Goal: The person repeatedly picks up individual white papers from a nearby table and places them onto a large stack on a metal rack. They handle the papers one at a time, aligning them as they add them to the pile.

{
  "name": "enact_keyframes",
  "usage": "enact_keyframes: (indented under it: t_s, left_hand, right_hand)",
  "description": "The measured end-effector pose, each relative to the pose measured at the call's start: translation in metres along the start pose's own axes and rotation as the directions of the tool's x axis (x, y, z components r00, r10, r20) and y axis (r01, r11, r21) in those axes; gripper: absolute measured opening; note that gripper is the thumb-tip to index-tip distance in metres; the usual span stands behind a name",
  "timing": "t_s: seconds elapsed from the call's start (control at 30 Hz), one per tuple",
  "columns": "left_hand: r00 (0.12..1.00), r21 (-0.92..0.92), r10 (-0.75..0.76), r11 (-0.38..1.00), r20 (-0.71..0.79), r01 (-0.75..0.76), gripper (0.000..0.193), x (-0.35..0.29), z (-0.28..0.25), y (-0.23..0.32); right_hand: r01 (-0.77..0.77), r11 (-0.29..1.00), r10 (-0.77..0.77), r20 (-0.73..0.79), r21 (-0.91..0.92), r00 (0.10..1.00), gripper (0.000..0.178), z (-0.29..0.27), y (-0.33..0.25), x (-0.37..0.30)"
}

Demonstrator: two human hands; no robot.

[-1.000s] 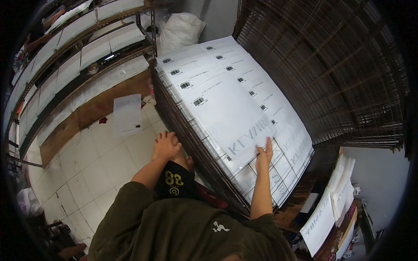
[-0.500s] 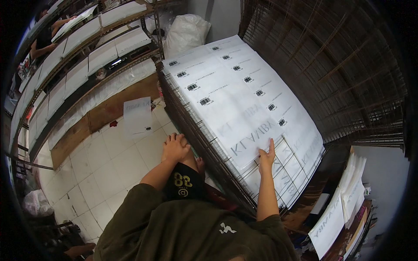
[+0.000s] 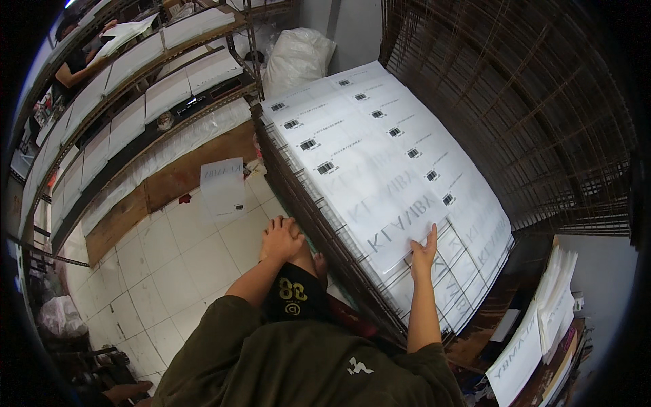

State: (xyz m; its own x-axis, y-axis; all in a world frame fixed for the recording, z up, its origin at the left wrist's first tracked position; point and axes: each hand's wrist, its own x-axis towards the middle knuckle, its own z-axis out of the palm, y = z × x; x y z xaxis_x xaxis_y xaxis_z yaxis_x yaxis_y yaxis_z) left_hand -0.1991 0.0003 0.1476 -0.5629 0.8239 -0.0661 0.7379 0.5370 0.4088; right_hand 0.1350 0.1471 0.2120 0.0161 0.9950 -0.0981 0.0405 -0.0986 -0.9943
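My left hand (image 3: 281, 241) lies over my bent knee, fingers stretched and holding nothing. On the wire rack to the right, my right hand (image 3: 424, 253) reaches the near edge of a white printed sheet (image 3: 400, 203). Its thumb and one finger are spread apart at that edge; the other fingers are hidden. The sheet has large dark lettering and lies among several overlapping sheets with small black printed blocks. Bare wire mesh (image 3: 444, 261) shows beside my right hand, with more printing visible below it.
Raised wire racks (image 3: 536, 102) stand along the right. A loose printed sheet (image 3: 222, 190) is on the tiled floor (image 3: 176, 271). Shelves with white panels (image 3: 169, 95) fill the left, where another person (image 3: 71, 71) handles a sheet. A white sack (image 3: 298, 57) sits behind; papers (image 3: 522, 353) hang at lower right.
The whole view has shifted slightly, so everything appears a little lower and further right. Both hands keep nearly the same places on the knee and at the sheet's edge.
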Motion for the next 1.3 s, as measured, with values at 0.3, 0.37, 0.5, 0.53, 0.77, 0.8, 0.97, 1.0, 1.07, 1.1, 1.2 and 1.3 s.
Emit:
enact_keyframes:
  t_s: [0.3,0.37,0.5,0.53,0.77,0.8,0.97,1.0,1.07,1.1,1.2,1.3]
  left_hand:
    - [1.000,0.002,-0.004,1.000,0.018,0.003,0.058,0.003,0.008,-0.001]
    - [1.000,-0.004,-0.003,1.000,0.018,0.003,0.058,0.003,0.011,-0.003]
    - [0.999,-0.008,-0.020,1.000,0.046,0.020,0.058,0.002,0.001,0.002]
    - [0.998,-0.006,-0.026,1.000,0.054,0.026,0.058,0.003,0.000,0.005]
    - [1.000,-0.013,0.002,1.000,0.016,-0.002,0.055,-0.002,-0.004,0.007]
    - [1.000,-0.011,0.005,1.000,0.005,-0.005,0.055,0.000,0.001,0.004]
    - [1.000,-0.036,0.002,0.999,0.025,-0.001,0.055,0.000,0.001,0.004]
    - [1.000,-0.025,-0.005,1.000,0.031,0.005,0.055,-0.002,-0.003,0.005]
    - [1.000,-0.004,-0.005,1.000,0.028,0.005,0.055,0.001,-0.006,0.004]
    - [1.000,0.004,0.002,1.000,0.026,-0.002,0.056,0.002,-0.003,0.003]
    - [0.999,-0.019,0.037,0.999,0.015,-0.037,0.056,0.006,0.010,0.000]
    - [0.994,-0.017,0.102,0.995,-0.045,-0.102,0.055,0.003,0.017,-0.012]
  right_hand:
    - [0.032,0.999,-0.035,-0.077,-0.035,0.996,0.082,-0.009,0.017,0.003]
    - [0.011,0.999,-0.014,-0.073,-0.045,0.997,0.082,-0.005,0.009,0.000]
    - [0.030,0.999,-0.032,-0.070,-0.027,0.997,0.078,-0.003,0.016,0.004]
    - [0.048,0.999,-0.049,-0.066,-0.015,0.997,0.078,-0.006,0.023,0.006]
    - [0.073,0.997,-0.071,-0.076,0.021,0.995,0.078,-0.007,0.028,0.002]
    - [0.080,0.997,-0.080,-0.075,-0.002,0.994,0.078,-0.010,0.034,0.005]
    - [0.117,0.865,-0.226,-0.170,-0.488,0.959,0.076,-0.011,-0.001,-0.018]
    - [0.192,0.824,-0.331,-0.178,-0.533,0.927,0.076,-0.015,-0.008,-0.024]
    - [0.169,0.909,-0.273,-0.238,-0.382,0.932,0.077,-0.039,-0.023,-0.034]
    - [0.183,0.902,-0.308,-0.285,-0.391,0.908,0.078,-0.055,-0.031,-0.042]
    - [0.380,0.902,-0.431,-0.464,-0.203,0.774,0.079,-0.115,-0.055,-0.060]
    - [0.482,0.859,-0.449,-0.702,-0.170,0.553,0.072,-0.185,-0.102,-0.081]
